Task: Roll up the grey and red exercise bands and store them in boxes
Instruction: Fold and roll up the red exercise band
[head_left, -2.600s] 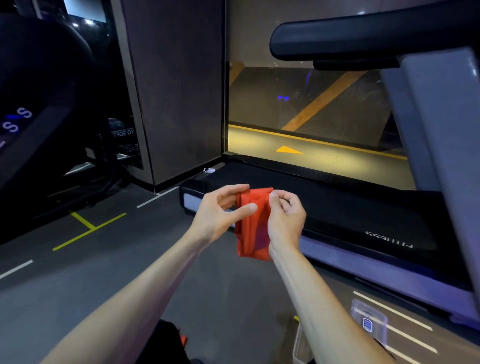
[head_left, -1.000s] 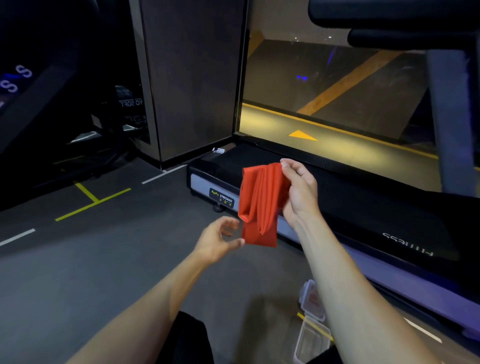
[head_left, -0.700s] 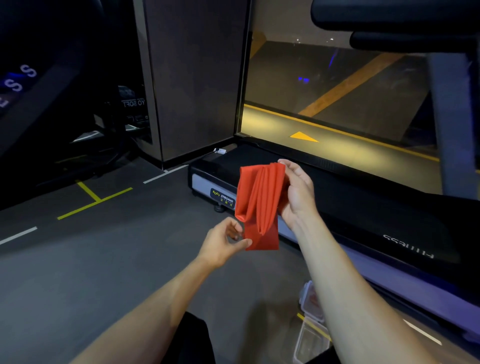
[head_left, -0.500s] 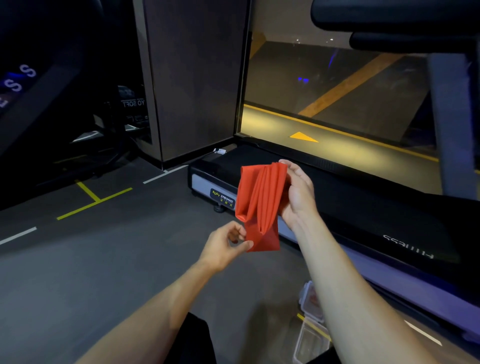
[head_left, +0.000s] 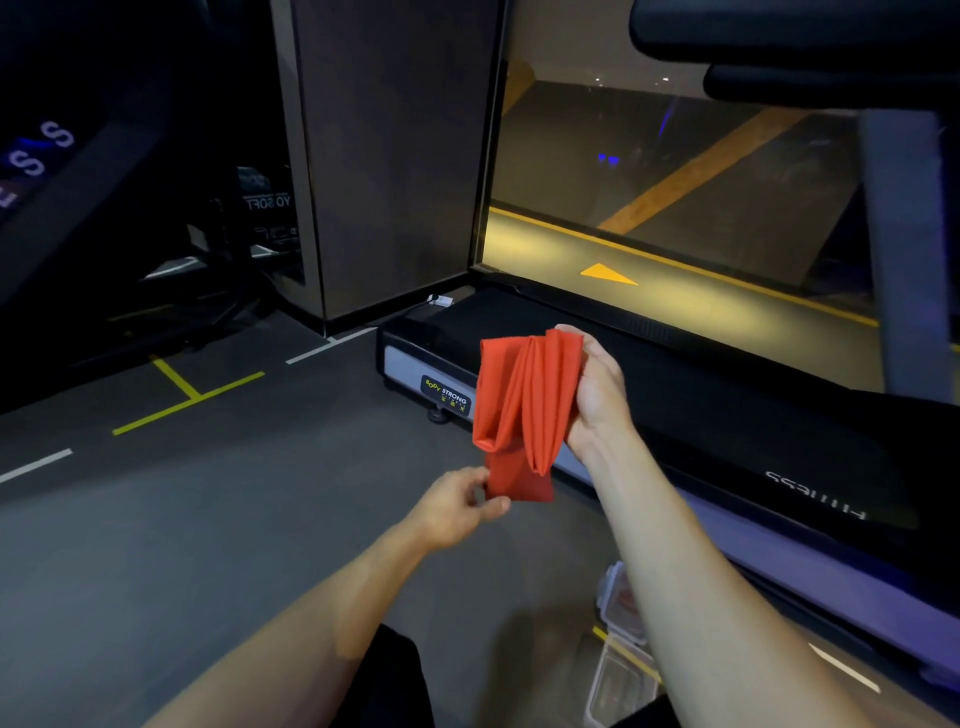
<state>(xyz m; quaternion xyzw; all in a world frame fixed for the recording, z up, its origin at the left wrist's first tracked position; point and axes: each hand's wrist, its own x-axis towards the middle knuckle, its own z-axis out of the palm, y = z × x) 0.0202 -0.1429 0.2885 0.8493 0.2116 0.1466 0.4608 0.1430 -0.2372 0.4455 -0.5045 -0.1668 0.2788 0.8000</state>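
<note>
Since a moment ago the left hand (head_left: 457, 506) has dropped from the top of the red band (head_left: 524, 415) to its bottom edge, where thumb and fingers (head_left: 496, 503) now pinch the lowest fold. The right hand (head_left: 597, 389) holds the band's upper end, fingers curled round the bunched top, so the cloth hangs in loose pleats in the air in front of the treadmill (head_left: 727, 415). Two clear boxes (head_left: 618, 649) sit on the floor below the right forearm; the upper one seems to have something reddish inside, though I can't make it out. No grey band is in sight.

The risk I see is in the pleats: they are uneven, one fold sagging lower than the rest. If the roll starts from the bottom like this, it will likely come out lopsided and bulky, spring open, or refuse to fit a box. A light pinch could also let the lower edge slip.
</note>
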